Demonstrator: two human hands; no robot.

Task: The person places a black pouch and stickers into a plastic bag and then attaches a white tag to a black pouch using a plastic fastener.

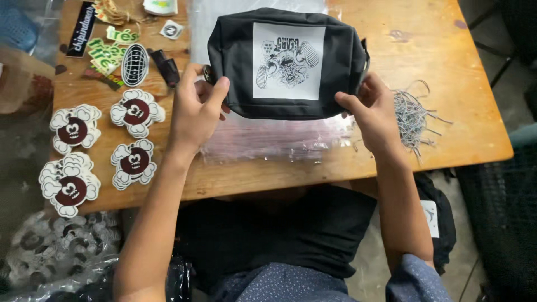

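Black pouch (288, 61) gripped at both ends, left hand (196, 109) and right hand (372, 109) raised over wooden table (481, 128)

Both hands hold a black zip pouch (288, 61) above the wooden table (425, 56). Left hand (196, 109) grips its left end, right hand (372, 109) its right end. White printed patch on the pouch faces up. Clear plastic sheet (268, 140) lies under it. Cartoon sticker stacks (100, 148) sit left, a grey string bundle (411, 117) just beside the right hand.
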